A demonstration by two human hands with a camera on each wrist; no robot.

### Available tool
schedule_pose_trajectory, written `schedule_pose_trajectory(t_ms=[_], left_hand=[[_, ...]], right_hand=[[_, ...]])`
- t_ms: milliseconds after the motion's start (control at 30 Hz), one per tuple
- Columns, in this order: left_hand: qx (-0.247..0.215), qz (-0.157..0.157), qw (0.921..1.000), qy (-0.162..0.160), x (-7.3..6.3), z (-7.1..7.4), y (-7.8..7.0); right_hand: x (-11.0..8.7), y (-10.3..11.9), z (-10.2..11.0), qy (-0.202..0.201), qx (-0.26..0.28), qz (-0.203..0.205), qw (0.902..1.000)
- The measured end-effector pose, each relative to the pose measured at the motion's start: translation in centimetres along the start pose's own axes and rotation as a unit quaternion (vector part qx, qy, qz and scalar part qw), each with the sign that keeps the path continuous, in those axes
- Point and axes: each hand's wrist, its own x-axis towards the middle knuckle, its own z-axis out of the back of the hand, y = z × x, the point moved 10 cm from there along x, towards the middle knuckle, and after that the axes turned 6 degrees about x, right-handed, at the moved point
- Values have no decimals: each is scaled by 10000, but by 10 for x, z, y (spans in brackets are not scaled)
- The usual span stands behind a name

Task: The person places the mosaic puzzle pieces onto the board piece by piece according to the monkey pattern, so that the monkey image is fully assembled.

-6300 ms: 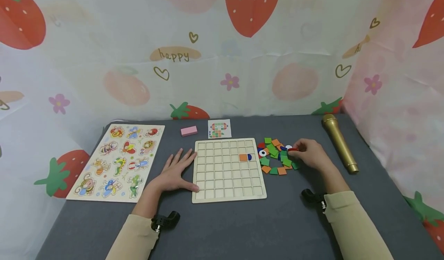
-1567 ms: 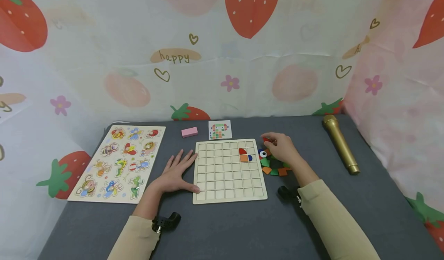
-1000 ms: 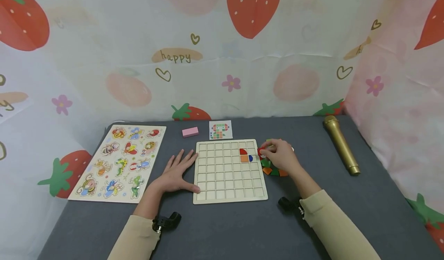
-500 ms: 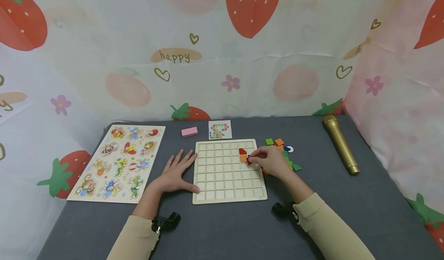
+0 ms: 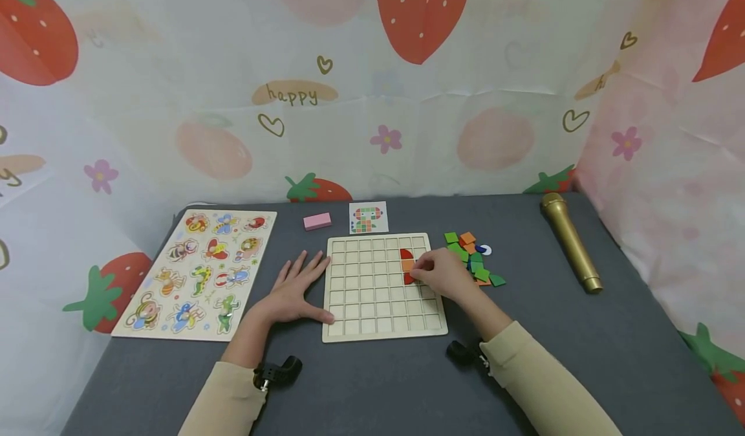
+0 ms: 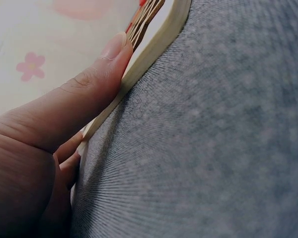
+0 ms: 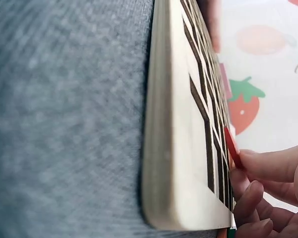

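So the right hand (image 5: 445,274) is pinching a red piece (image 5: 409,279) between thumb and finger, and that piece is sitting over the wooden grid board (image 5: 368,303), toward its right side, just on the near side of an orange square (image 5: 408,265). Another red piece (image 5: 406,253) is lying on the orange one's far side. Can't really tell if the pinched one is lying fully in its cell, the fingers are kinda blocking it. The left hand (image 5: 293,294) is grasping nothing, just spreading its fingers along the board's left edge (thumb touching the rim). Loose tiles (image 5: 476,260) are piling up right of the board, a pattern card (image 5: 368,218) and pink block (image 5: 317,221) are lying beyond it, and a gold microphone (image 5: 572,242) is lying farther right.
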Motion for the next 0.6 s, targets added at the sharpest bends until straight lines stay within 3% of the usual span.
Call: schedule_pose_trajectory(t_ms=[267, 600], left_hand=[[33, 9, 10000, -15, 0, 0, 1], [9, 5, 10000, -19, 0, 0, 0]], right_hand=[[1, 7, -4, -137, -242, 156, 9995], [-4, 4, 4, 38, 159, 162, 9997]])
